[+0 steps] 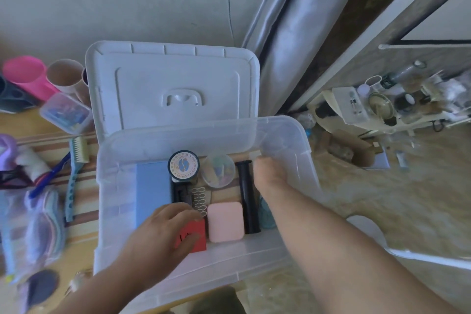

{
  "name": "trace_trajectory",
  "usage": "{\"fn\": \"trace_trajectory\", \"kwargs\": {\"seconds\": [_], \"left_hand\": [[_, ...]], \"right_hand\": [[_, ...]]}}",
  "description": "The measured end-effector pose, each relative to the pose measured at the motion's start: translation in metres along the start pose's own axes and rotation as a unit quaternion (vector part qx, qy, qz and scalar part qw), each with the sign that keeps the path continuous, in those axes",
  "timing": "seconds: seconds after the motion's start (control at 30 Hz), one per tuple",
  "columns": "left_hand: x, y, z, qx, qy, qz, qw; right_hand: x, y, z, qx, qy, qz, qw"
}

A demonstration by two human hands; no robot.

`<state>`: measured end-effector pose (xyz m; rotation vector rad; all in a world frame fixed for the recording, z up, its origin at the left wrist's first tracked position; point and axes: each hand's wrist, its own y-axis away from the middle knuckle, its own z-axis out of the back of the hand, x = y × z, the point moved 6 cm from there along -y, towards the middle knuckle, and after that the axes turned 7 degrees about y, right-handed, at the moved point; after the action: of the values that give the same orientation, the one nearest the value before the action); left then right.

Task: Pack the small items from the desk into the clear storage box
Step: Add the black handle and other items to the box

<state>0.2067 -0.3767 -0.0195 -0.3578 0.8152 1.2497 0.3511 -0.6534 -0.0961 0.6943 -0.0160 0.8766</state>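
Note:
The clear storage box (293,135) stands open on the desk, its white lid (173,79) propped upright behind it. Inside lie a blue flat box (153,188), a round coffee tin (183,166), a clear round case (218,169), a black tube (246,201), a pink pad (225,222) and a red card (196,237). My left hand (163,237) is inside the box, fingers closed on the red card. Deeper in, at the far right, my right hand (267,173) curls around something small and pale that I cannot make out.
Left of the box lie a comb (72,178), a blue pen (48,178), a small clear case (66,113), pink and beige cups (28,76), and a bag of cloths (38,227). A cluttered rack (382,104) stands on the floor at right.

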Motion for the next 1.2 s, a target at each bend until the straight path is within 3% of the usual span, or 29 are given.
{"fn": "trace_trajectory", "kwargs": {"seconds": [0.1, 0.23, 0.43, 0.6, 0.7, 0.97, 1.1, 1.2], "left_hand": [[0.005, 0.008, 0.001, 0.010, 0.000, 0.000, 1.000], [0.009, 0.010, 0.004, 0.012, 0.004, 0.003, 1.000], [0.007, 0.010, 0.003, 0.028, 0.004, 0.010, 1.000], [0.007, 0.010, 0.001, 0.034, -0.003, 0.017, 0.999], [0.006, 0.012, 0.000, 0.033, -0.006, 0.018, 0.999], [0.002, 0.015, 0.001, 0.036, -0.008, 0.021, 0.999], [-0.001, 0.017, 0.002, 0.039, -0.013, 0.018, 0.999], [-0.002, 0.018, 0.002, 0.041, -0.012, 0.014, 0.999]], "right_hand": [[0.002, -0.001, -0.002, -0.055, 0.097, 0.065, 0.992], [-0.001, -0.005, -0.003, 0.011, 0.234, 0.102, 0.967], [-0.023, 0.012, -0.022, 0.056, 0.329, 0.143, 0.932], [-0.025, 0.013, -0.025, 0.020, 0.323, 0.143, 0.935], [-0.021, 0.017, -0.026, 0.000, 0.365, 0.151, 0.919], [-0.026, 0.021, -0.024, -0.018, 0.367, 0.167, 0.915], [-0.028, 0.019, -0.024, -0.025, 0.324, 0.147, 0.934], [-0.026, 0.020, -0.024, -0.011, 0.361, 0.164, 0.918]]}}
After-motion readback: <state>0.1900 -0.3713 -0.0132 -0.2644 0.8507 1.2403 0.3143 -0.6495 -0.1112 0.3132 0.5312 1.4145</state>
